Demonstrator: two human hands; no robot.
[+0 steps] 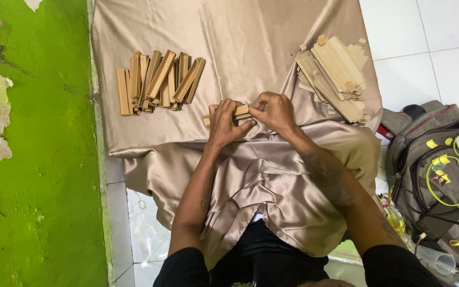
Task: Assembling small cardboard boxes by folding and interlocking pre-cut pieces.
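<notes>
While pinched from both ends, one long tan cardboard piece lies across the middle of the satin cloth, long axis running left to right with a slight rise toward the right, its left end poking out past the left hand and its middle showing between the two hands. Held by the left hand from below and to the left, fingers curled narrow around it; held by the right hand from the right and slightly above, fingers closed down onto its upper edge. Roughly equal in nearness, both touching it, hands almost meeting over the piece. Cannot tell whether folded shut or partly open, nor whether a second piece hides beneath the palms. Farther left, well apart from the hands: a heap of folded cardboard tubes, upright-leaning and overlapping, perhaps a dozen, exact count not readable. Farther right, near the cloth's edge: a stack of flat cardboard blanks, fanned and layered, too many and too overlapped to count. Beyond the cloth: one green wall with peeling patches on the left, white floor tiles at upper right, one grey backpack with yellow cable lying over it at right. Two hands, two forearms, one worked piece, two piles.
</notes>
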